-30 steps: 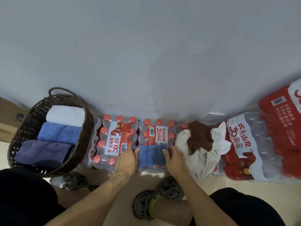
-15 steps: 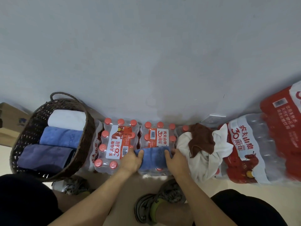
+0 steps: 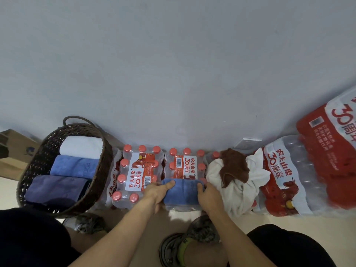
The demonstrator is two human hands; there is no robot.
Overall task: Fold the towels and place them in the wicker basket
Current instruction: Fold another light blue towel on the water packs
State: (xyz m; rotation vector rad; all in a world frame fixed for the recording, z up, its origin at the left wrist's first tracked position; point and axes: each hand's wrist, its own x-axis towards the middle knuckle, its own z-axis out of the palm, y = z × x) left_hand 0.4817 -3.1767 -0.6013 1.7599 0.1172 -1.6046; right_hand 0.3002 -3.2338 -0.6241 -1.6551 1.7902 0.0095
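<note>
A rolled blue towel (image 3: 183, 191) lies on top of a shrink-wrapped pack of water bottles (image 3: 182, 164). My left hand (image 3: 157, 192) grips its left end and my right hand (image 3: 209, 195) grips its right end. To the left stands the dark wicker basket (image 3: 105, 166), holding a white towel (image 3: 81, 147), a light blue towel (image 3: 74, 166) and a dark blue towel (image 3: 55, 187), all folded. On the right, a crumpled white towel (image 3: 237, 187) with a brown towel (image 3: 234, 166) on top lies heaped on the bottle packs.
Another bottle pack (image 3: 136, 170) sits between the basket and the blue towel. Larger red-labelled packs (image 3: 289, 176) lie at the right against the grey wall (image 3: 173, 74). A cardboard box (image 3: 15, 151) stands behind the basket. My knees and shoes fill the bottom of the view.
Both hands stay on the ends of the blue towel, which looks a little more tightly rolled. The view has shifted slightly downward.
</note>
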